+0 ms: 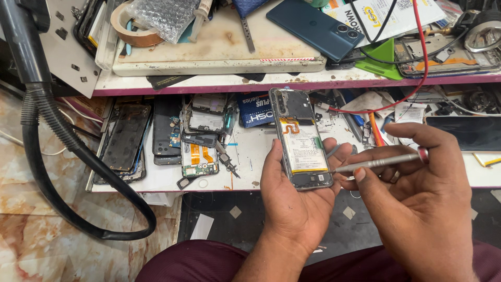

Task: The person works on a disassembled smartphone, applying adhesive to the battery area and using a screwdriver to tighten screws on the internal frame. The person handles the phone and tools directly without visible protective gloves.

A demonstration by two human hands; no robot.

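My left hand (292, 198) holds an opened phone (301, 138) with its back cover off, so the white battery and dark circuit board show. The phone stands nearly upright in my palm, with fingers wrapped behind its right edge. My right hand (422, 193) grips a slim silver screwdriver (378, 162) with a red end cap. Its tip touches the phone's lower right edge, near the bottom of the battery.
A lower shelf (250, 156) holds several dismantled phones (125, 138) and loose boards (199, 159). The upper shelf carries a white work mat (219, 47), a dark blue phone (315, 26), a tape roll (135, 26) and a green wedge (383, 57). A black corrugated hose (57, 156) loops at left. A red wire (422, 57) hangs at right.
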